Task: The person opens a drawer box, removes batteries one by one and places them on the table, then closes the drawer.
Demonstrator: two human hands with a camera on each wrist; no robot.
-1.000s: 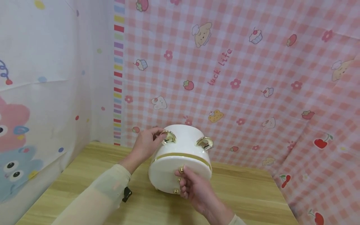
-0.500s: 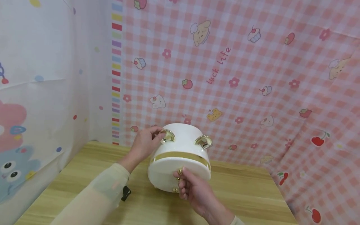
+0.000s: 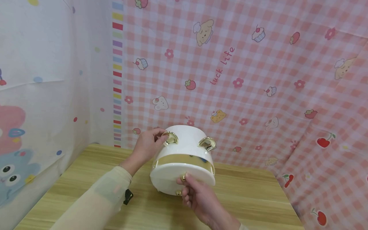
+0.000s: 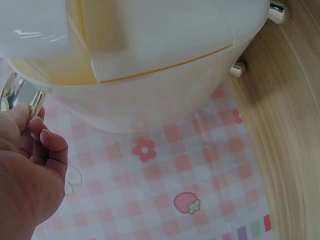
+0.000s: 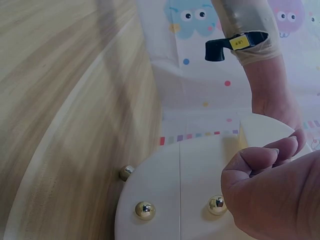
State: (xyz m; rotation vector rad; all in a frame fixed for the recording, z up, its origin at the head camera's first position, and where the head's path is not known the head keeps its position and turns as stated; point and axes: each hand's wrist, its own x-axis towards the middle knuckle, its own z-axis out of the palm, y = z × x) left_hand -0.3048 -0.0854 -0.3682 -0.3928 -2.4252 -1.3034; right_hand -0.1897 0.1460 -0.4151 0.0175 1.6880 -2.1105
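In the head view, a white jewelry box [image 3: 185,135] with drawers, gold ear-shaped rings and gold ball knobs stands on the table. My left hand [image 3: 148,145] grips the left gold ring [image 3: 171,138] between thumb and fingers; the right ring [image 3: 207,144] is free. My right hand [image 3: 198,195] pinches the top gold knob [image 3: 183,178]. The top drawer [image 3: 169,169] stands partly pulled out, showing a gold-toned inside and a small blue item [image 3: 203,160]. Lower down, a gold knob [image 5: 145,210] shows in the right wrist view, and a drawer seam runs beside it.
The box stands on a wood-grain table [image 3: 247,198]. Behind it hangs a pink checked cloth [image 3: 230,105]; a white cartoon cloth [image 3: 54,105] covers the left side. A black wrist mount [image 3: 128,196] is strapped at the left sleeve.
My right hand has drawn the top drawer outward and down, toward me; the gap above it has widened and the blue item now shows inside. My left hand keeps its grip on the ring.
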